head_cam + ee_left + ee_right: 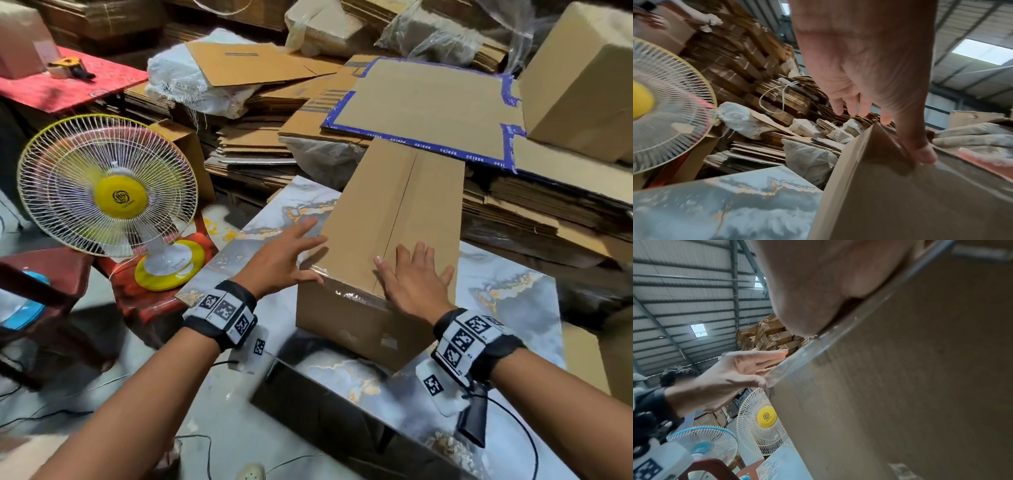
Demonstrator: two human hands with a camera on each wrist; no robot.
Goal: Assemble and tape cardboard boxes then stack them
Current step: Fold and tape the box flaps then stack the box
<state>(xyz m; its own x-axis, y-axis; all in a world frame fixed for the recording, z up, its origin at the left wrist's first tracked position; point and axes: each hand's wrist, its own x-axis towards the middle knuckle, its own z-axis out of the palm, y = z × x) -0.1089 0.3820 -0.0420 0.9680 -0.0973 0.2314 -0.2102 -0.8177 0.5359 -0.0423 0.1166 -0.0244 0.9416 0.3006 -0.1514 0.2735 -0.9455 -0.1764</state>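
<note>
The long box (387, 236) lay on the table (507, 294), with the flat right hand (416, 282) pressing its near top edge and the open left hand (286, 257) touching its near left corner.

left wrist: black wristband (219, 315), white panels with black square-code markers
left underside: white camera block (251, 349), one marker, thin black cable (205, 455) trailing
right wrist: black wristband (476, 337), same white marker panels
right underside: white block (438, 387), one marker, black box (474, 416), black cable (524, 435)
forearms: bare, no sleeves
hands: no gloves, no rings seen
</note>
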